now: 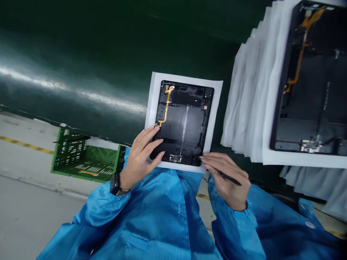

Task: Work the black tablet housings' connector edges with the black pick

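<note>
A black tablet housing (pixel 175 124) lies on a white foam sheet (pixel 218 90) near the front edge of the green table, its inside facing up. An orange flex cable (pixel 166 112) runs down its left side, and a small circuit board (pixel 175 158) sits at the bottom. My left hand (pixel 141 155) rests on the housing's lower left edge with its fingers spread. In my right hand (pixel 229 177) is a thin black pen-like tool (pixel 230 178), pinched between the fingers. Its tip is at the housing's lower right corner.
On the right rises a stack of white foam sheets (pixel 249 94) with another open tablet housing (pixel 311 108) on top. A green plastic crate (pixel 86 159) stands left of me, below the table edge. Someone in a blue coat (pixel 292 224) is close on my right.
</note>
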`<action>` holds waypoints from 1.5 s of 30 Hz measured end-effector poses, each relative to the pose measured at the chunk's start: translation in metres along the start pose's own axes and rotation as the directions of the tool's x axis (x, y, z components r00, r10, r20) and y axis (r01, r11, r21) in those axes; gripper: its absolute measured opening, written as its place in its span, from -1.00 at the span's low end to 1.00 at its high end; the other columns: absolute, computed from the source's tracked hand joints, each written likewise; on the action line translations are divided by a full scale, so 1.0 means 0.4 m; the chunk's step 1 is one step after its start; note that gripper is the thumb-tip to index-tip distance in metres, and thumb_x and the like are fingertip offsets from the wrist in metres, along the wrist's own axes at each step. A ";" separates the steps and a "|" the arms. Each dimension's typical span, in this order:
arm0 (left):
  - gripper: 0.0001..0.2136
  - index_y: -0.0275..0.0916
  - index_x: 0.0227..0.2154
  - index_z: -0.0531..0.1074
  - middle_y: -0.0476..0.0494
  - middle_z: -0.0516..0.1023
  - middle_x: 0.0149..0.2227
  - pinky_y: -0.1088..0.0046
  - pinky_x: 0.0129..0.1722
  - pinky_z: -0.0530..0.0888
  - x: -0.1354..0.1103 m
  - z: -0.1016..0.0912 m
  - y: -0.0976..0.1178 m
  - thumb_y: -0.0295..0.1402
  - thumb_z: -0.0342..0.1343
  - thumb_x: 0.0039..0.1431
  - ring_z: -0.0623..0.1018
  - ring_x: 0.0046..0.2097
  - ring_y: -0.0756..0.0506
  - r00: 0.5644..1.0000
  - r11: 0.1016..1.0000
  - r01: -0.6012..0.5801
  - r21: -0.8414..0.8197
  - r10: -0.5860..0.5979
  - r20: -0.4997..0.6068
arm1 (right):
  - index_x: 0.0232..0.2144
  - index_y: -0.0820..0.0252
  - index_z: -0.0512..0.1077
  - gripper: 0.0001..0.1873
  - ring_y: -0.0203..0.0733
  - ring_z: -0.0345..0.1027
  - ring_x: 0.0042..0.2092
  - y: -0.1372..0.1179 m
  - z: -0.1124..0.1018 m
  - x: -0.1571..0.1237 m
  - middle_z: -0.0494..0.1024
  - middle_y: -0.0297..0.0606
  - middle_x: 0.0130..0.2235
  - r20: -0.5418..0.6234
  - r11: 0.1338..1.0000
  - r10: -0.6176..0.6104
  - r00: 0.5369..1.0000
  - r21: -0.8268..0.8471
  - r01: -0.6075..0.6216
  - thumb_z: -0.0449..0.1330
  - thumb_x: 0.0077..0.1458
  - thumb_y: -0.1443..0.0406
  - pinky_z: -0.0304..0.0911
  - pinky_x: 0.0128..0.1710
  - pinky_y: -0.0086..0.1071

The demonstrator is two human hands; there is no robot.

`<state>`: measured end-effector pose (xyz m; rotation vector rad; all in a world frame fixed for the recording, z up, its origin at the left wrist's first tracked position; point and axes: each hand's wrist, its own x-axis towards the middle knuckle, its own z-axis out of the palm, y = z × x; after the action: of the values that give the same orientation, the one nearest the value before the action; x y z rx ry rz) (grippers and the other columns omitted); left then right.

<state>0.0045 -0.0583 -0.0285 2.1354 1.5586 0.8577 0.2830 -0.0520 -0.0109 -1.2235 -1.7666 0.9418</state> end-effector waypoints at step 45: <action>-0.66 -0.17 0.08 0.42 -0.33 0.41 0.30 -0.09 0.33 0.37 0.001 0.001 0.004 -0.44 0.24 0.26 0.38 0.36 -0.28 1.000 1.000 -0.003 0.012 0.003 -0.006 | 0.02 0.11 0.59 -0.48 0.07 0.55 0.01 -0.011 0.001 -0.007 0.69 -0.17 -0.08 0.088 0.993 -0.108 0.990 -0.041 0.112 0.30 0.07 0.63 0.53 -0.04 0.03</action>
<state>0.0059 -0.0583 -0.0278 2.1459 1.5681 0.8579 0.2818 -0.0560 -0.0077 -1.1158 -1.9122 0.9062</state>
